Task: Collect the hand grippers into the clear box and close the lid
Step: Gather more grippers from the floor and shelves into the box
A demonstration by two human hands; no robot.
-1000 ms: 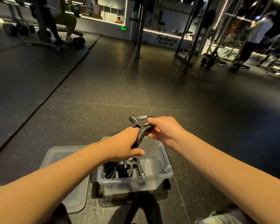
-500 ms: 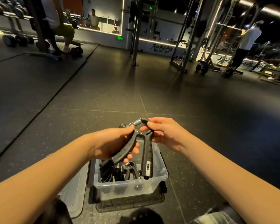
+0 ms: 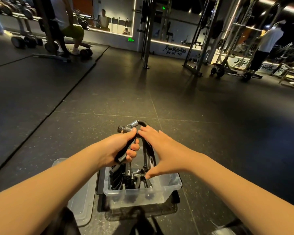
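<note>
Your left hand [image 3: 119,148] clamps its grip on a hand gripper [image 3: 126,129] over the clear box [image 3: 166,189]. Your right hand [image 3: 165,150] touches it, grip apart.

Both arms extended forward; left hand [image 3: 120,148] fingers curled in grip; right hand [image 3: 165,153] flat, fingers straight

The left hand [image 3: 115,148] grips 1 handle of a black hand gripper [image 3: 139,123] above the clear box [image 3: 159,190]. The right hand [image 3: 163,150] rests straight fingers against the other handle. More grippers [image 3: 126,178] lie inside, perhaps 3, in a dark tangle. The lid [image 3: 81,206] lies on the floor just left of the box.
</note>
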